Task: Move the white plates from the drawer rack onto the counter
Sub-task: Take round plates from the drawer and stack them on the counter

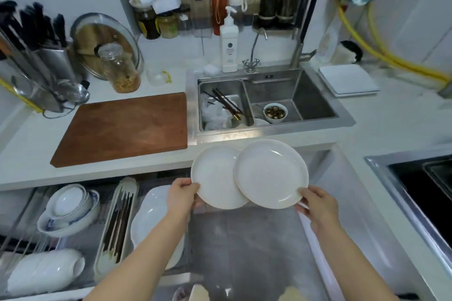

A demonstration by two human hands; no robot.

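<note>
Head view, left hand point(183, 197) pinching rim of round white ceramic plate point(216, 178), right hand point(315, 205) gripping second round white plate point(270, 173) overlapping it, both held above open drawer rack point(73, 239), just below white counter point(97, 173) edge

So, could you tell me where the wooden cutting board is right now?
The wooden cutting board lies flat on the white counter, left of the sink and just in front of the glass jar.
</note>
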